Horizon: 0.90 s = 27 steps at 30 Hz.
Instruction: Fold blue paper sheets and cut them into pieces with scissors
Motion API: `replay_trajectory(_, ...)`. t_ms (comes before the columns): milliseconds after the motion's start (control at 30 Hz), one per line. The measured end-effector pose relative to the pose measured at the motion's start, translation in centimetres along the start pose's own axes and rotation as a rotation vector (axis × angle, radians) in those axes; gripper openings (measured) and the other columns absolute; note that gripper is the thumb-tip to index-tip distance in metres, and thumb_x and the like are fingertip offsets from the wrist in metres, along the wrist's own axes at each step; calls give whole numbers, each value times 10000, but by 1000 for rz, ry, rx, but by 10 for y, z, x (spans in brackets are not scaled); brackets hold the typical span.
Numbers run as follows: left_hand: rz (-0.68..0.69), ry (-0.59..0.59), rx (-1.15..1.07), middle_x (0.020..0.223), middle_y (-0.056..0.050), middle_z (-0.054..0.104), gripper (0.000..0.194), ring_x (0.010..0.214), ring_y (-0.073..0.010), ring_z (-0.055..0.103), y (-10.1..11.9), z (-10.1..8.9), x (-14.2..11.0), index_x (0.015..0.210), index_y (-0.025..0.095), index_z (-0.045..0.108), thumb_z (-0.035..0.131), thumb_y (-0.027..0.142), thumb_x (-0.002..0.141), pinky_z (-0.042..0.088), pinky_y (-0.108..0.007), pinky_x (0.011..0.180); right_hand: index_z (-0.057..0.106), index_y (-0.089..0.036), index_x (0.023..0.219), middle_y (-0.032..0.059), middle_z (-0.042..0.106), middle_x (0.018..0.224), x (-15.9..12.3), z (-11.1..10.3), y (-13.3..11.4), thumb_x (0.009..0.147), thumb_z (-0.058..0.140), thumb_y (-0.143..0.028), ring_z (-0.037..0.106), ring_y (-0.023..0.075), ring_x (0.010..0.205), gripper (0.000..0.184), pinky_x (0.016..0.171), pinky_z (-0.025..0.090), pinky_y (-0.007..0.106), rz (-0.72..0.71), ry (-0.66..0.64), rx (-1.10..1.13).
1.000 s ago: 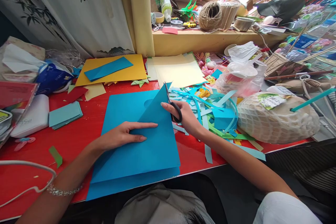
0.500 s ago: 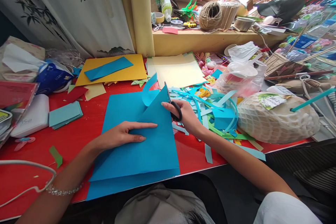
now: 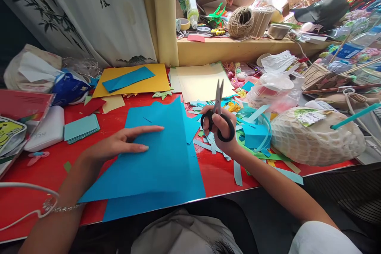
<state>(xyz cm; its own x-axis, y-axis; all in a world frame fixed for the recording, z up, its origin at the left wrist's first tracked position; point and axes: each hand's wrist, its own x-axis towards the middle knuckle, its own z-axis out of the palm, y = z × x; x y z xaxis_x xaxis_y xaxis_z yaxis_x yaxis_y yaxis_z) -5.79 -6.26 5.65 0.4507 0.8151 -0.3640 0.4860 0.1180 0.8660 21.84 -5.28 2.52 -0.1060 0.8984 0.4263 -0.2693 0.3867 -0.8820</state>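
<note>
Two large overlapping sheets of blue paper point(image 3: 160, 162) lie in front of me, with jagged cut corners at the far side. My left hand point(image 3: 125, 141) rests on the upper sheet, its index finger stretched out and its thumb apart. Raised to the right of the paper, my right hand point(image 3: 224, 129) grips black-handled scissors point(image 3: 219, 97). The blades point away from me and are slightly parted, clear of the paper. A blue paper piece point(image 3: 192, 127) sticks out at the sheet's right edge.
Cut paper strips point(image 3: 211, 143) lie heaped to the right, beside a netted coconut point(image 3: 317, 139) with a straw. Behind are cream sheets point(image 3: 205, 81) and a yellow sheet point(image 3: 127, 87). Small teal papers point(image 3: 81, 129) are stacked left, near a white cable point(image 3: 32, 184).
The scissors have come away from the paper and turned upward in my right hand. My left hand has slid left, shifting the upper blue sheet left. The curled blue strip no longer stands up.
</note>
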Motion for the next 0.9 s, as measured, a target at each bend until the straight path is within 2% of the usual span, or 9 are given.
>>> replay_trajectory(100,31,-233,188,1353,73,534,560,1224,-293,500,-3,3,6,1293,493,478,655,409,769,498,-317,891,641,-203,859,-44,529,556,0,0,-2,819,595,-482,478,84,417,285,407,405,218,-38,26,-10)
replay_trajectory(200,28,-268,188,1239,9,608,551,1016,-230,621,-8,5,16,1368,436,402,553,457,839,527,-303,797,633,-191,873,-35,536,593,2,2,-3,846,582,-439,509,87,466,255,447,424,216,31,42,-33)
replay_trajectory(267,63,-98,222,1237,-30,592,512,962,-224,625,-16,4,25,1352,362,445,491,497,860,532,-310,760,624,-182,892,-27,546,626,2,4,0,852,582,-423,529,92,506,248,487,440,220,121,12,-59)
replay_trajectory(400,79,532,596,1292,-102,520,458,1187,-301,480,-36,-3,42,1207,217,578,397,492,888,420,-406,955,595,-182,917,-18,550,672,-3,9,10,849,581,-434,537,103,547,262,529,453,234,275,-106,-75)
replay_trajectory(467,24,691,687,1280,-136,507,481,1201,-310,465,-42,-5,50,1215,170,562,371,475,897,390,-413,980,585,-185,909,-18,546,677,-8,12,17,848,574,-449,534,106,559,271,551,455,239,316,-151,-80)
replay_trajectory(567,-53,710,686,1272,-165,499,543,1193,-311,471,-43,-5,65,1268,128,505,387,496,887,393,-390,967,583,-182,886,-14,551,689,-14,16,27,840,573,-473,543,109,569,295,579,459,246,350,-213,-111)
replay_trajectory(700,-154,691,715,1264,-260,482,637,1219,-387,423,-35,-12,90,1219,50,505,514,538,810,370,-435,949,600,-174,915,-7,571,690,-20,18,36,825,578,-504,564,122,578,343,579,458,248,406,-299,-177)
replay_trajectory(800,-213,642,654,1153,-261,570,566,1113,-412,514,-29,-25,107,1035,77,583,660,520,690,436,-400,805,613,-168,951,-1,581,692,-21,18,37,820,571,-528,571,128,590,385,582,457,249,418,-336,-230)
replay_trajectory(900,-214,586,564,868,-163,661,389,909,-356,618,-26,-34,114,786,139,593,737,457,614,440,-324,649,615,-164,952,-5,572,679,-21,19,36,824,560,-535,565,127,592,396,579,446,247,391,-345,-257)
